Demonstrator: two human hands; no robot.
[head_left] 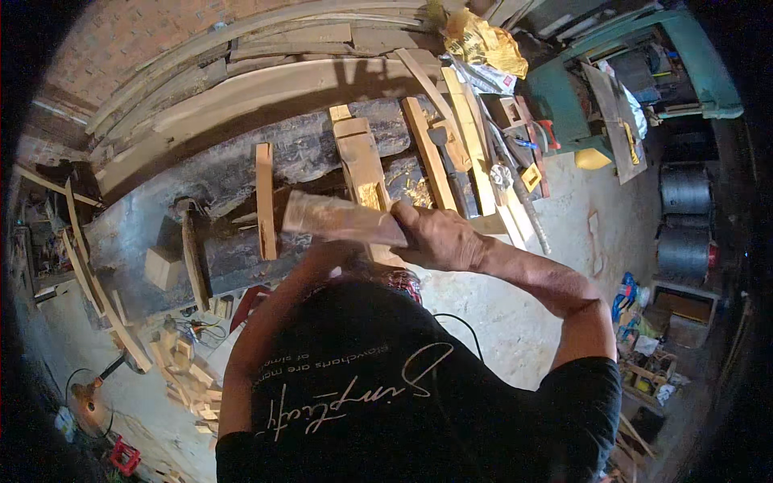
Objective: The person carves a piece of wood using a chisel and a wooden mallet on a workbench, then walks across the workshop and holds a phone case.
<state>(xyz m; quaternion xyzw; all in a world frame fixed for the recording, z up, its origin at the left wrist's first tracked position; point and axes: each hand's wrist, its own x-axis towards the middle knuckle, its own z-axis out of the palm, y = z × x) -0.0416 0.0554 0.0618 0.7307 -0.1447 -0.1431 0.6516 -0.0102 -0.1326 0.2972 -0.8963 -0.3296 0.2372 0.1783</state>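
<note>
My right hand [444, 238] is closed around the right end of a flat wooden block [342, 219]. The block's far left end is smeared by motion. It crosses above a notched timber [362, 157] that lies away from me on the dark bench [310, 133]. Wood shavings [369, 196] sit on that timber. My left hand [332, 256] is under the block, close to the timber's near end. Its fingers are blurred and mostly covered, so I cannot make out what they hold.
A wooden strip [266, 201] lies left of the timber. To the right are more strips [431, 153] and a combination of tools, with a yellow sack [485, 44] behind. Long planks [241, 101] line the back. Offcuts [183, 358] are heaped on the floor at left.
</note>
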